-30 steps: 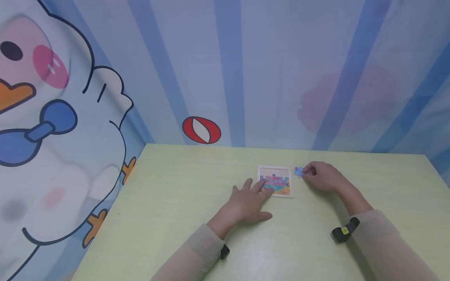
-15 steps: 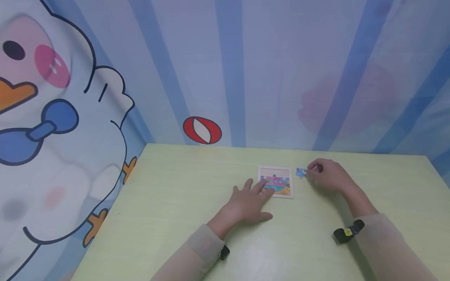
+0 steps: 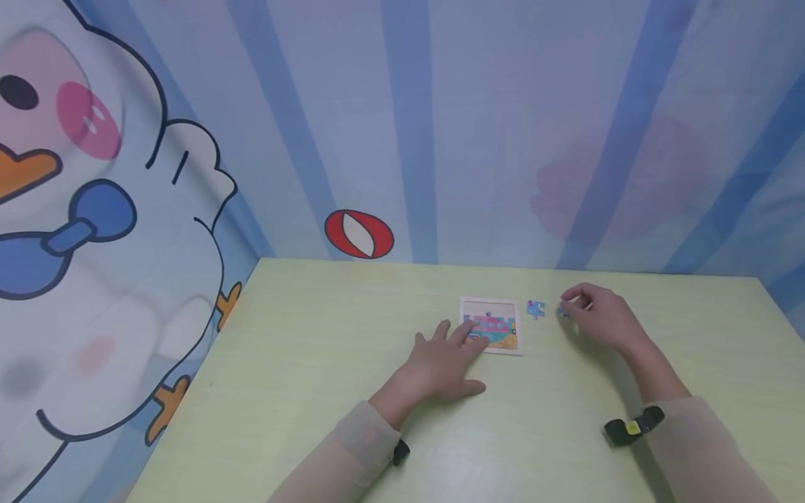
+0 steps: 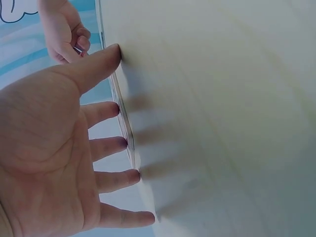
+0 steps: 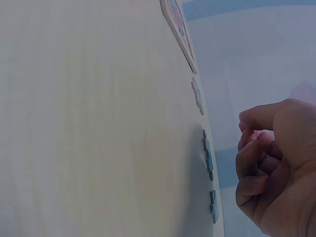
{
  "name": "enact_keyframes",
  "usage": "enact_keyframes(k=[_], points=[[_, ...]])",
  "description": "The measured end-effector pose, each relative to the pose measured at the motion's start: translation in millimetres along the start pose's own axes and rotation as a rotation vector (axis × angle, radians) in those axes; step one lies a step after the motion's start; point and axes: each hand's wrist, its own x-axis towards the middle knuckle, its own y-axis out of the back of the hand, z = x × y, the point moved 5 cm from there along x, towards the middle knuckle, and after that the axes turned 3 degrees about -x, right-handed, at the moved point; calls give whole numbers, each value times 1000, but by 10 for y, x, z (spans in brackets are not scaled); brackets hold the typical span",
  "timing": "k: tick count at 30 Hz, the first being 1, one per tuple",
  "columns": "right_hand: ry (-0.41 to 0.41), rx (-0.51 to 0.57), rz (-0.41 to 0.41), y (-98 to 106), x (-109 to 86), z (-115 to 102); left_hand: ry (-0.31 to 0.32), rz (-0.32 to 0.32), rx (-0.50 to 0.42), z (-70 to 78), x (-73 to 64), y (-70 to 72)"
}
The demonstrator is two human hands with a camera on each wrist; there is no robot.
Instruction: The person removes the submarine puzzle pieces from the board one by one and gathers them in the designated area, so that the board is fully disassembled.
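Note:
My left hand [image 3: 443, 367] is spread over a small framed puzzle [image 3: 501, 326], its fingertips resting on the left and lower part. The puzzle shows a pink and blue picture in a pale frame [image 3: 519, 342]; the top strip is bare. Right of the frame lies a blue jigsaw piece [image 3: 536, 309]. My right hand [image 3: 600, 318] hovers farther right with relaxed, bent fingers, partly covering a second jigsaw piece [image 3: 562, 311]. In the right wrist view, nothing shows between thumb and forefinger; a third jigsaw piece [image 5: 214, 206] lies on the table below that hand.
The pale yellow table [image 3: 283, 377] extends to a blue striped fabric backdrop [image 3: 472, 140] at its far edge. A printed white cartoon bird [image 3: 126, 314] covers the left wall. Dark cameras sit at both wrists, such as the right wrist camera [image 3: 622, 432].
My right hand has left the first jigsaw piece and moved right and slightly up, over the second one. My left hand has stayed on the puzzle.

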Motion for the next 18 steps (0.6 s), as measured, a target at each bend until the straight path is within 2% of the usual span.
enact_keyframes(k=[7, 12, 18], points=[[51, 5, -20, -151, -70, -73, -21, 29, 12, 35, -4, 21], [85, 27, -76, -300, -75, -178, -44, 33, 15, 77, 27, 24], [142, 5, -134, -426, -29, -293, -59, 39, 14, 122, 88, 19]])
